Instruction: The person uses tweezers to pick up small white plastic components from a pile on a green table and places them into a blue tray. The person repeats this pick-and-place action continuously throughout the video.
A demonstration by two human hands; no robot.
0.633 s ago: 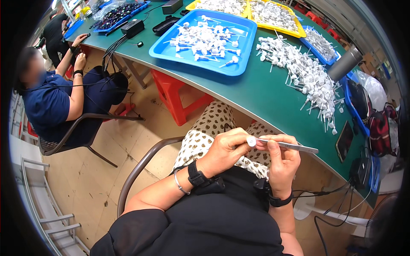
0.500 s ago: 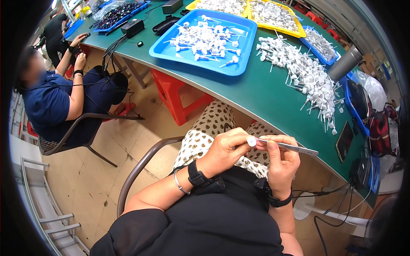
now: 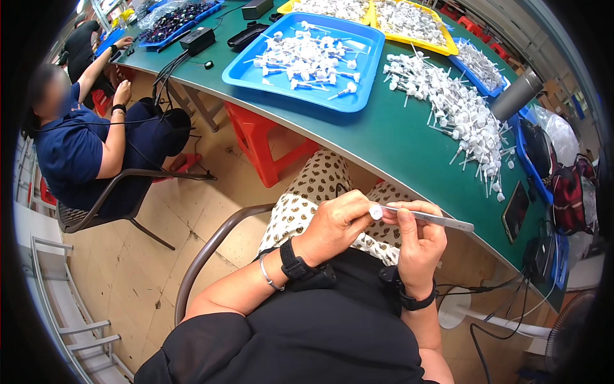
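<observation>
Above my lap, my left hand [image 3: 339, 221] is closed in a pinch on a small white plastic part [image 3: 375, 212], its round face turned up. My right hand [image 3: 419, 242] grips slim metal tweezers [image 3: 451, 223], whose tips point left and meet the edge of the white part. What the tips touch is too small to make out. On the green table ahead, a blue tray [image 3: 252, 80] holds many similar white parts with thin stems. A loose pile of such parts [image 3: 441, 96] lies to its right.
Yellow trays [image 3: 451, 48] of white parts stand behind the blue tray. A grey cylinder bottle [image 3: 517, 96], a phone [image 3: 515, 212] and a plaid bag [image 3: 569, 201] are at the right. A red stool [image 3: 268, 163] stands under the table. A co-worker [image 3: 77, 141] sits at left.
My hands and the tweezers have shifted only slightly, keeping the same grip. The co-worker's far arm has stretched farther out toward the table.
</observation>
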